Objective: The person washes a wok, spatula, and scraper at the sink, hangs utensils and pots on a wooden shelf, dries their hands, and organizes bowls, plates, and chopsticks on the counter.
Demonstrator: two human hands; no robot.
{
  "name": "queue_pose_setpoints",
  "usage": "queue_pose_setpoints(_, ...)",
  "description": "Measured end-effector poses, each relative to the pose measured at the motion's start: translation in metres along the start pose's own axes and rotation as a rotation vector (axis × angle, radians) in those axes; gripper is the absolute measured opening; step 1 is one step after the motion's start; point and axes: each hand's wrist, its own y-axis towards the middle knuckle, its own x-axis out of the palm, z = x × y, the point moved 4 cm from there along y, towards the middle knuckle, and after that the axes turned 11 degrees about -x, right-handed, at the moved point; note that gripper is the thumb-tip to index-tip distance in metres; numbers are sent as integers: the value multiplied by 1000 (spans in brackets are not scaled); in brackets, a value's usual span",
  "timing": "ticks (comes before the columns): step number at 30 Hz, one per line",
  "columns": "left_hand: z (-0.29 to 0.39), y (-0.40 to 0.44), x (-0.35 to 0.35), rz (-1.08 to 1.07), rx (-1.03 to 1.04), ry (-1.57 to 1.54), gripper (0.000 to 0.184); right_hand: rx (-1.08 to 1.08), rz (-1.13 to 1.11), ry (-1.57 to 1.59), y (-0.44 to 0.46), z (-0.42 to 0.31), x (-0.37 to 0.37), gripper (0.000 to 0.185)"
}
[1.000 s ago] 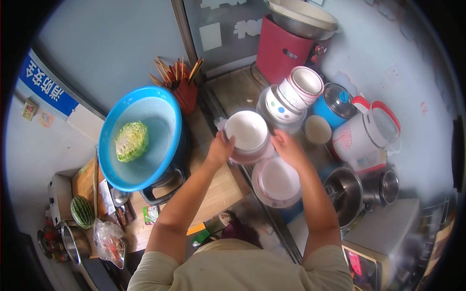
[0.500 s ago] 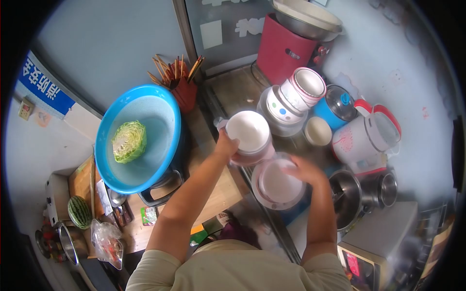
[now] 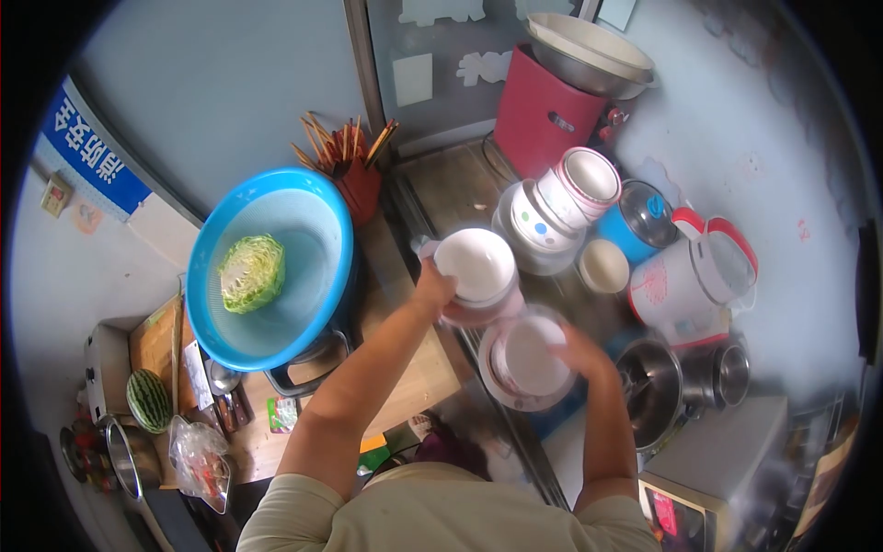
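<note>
My left hand (image 3: 436,287) is closed on the rim of a white bowl (image 3: 476,264), its thumb over the inside edge. That bowl sits on top of a pinkish stack. To the right, my right hand (image 3: 585,355), somewhat blurred, grips the right edge of another pale bowl (image 3: 535,357). This bowl lies in a wider dish (image 3: 497,382). The two stacks stand close together at the counter's front edge. Behind them are dotted bowls (image 3: 532,226), with smaller pink-rimmed bowls (image 3: 589,179) piled on top. A single cream bowl (image 3: 604,266) is nearby.
At left, a blue basin (image 3: 345,267) with a colander holds a cut cabbage (image 3: 251,274). Chopsticks stand in a red holder (image 3: 357,191). A watermelon (image 3: 149,402) and knives lie farther left. A blue pot (image 3: 635,221), white-and-red cooker (image 3: 685,285) and steel pot (image 3: 648,386) line the right.
The whole scene sits slightly lower in view, as if the head tilted. Both hands keep to the same two bowl stacks, with little visible movement relative to them.
</note>
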Motion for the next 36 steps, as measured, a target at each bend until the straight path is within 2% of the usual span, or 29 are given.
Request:
queue_pose_setpoints(5,-6,4,-7,-4,186,71,60,-3,42,92,-4,-1,-1,43)
queue_pose_setpoints(9,-7,6,-12,-27,231,184,66,1,76,196,-3,-5,-13,37)
queue_pose_setpoints(12,-5,2,-15,-121,346,206,65,-58,132,263,7,-47,-28,34)
queue_pose_setpoints(15,-19,21,-16,-52,438,241,65,-106,196,298,35,-80,-36,35)
queue_pose_setpoints(17,-2,-12,-13,-61,266,72,63,-181,225,280,62,-97,-37,37)
queue_pose_setpoints(20,2,-18,-10,-130,96,-120,69,-5,162,230,84,-138,-30,42)
queue_pose_setpoints(22,2,-15,-10,-186,48,-189,72,19,147,204,99,-145,-23,42)
queue_pose_setpoints(32,7,-30,-11,-234,61,-190,78,139,-18,51,125,-116,-12,43)
queue_pose_setpoints(36,2,-17,-9,-216,44,-144,78,134,35,77,114,-121,-14,50)
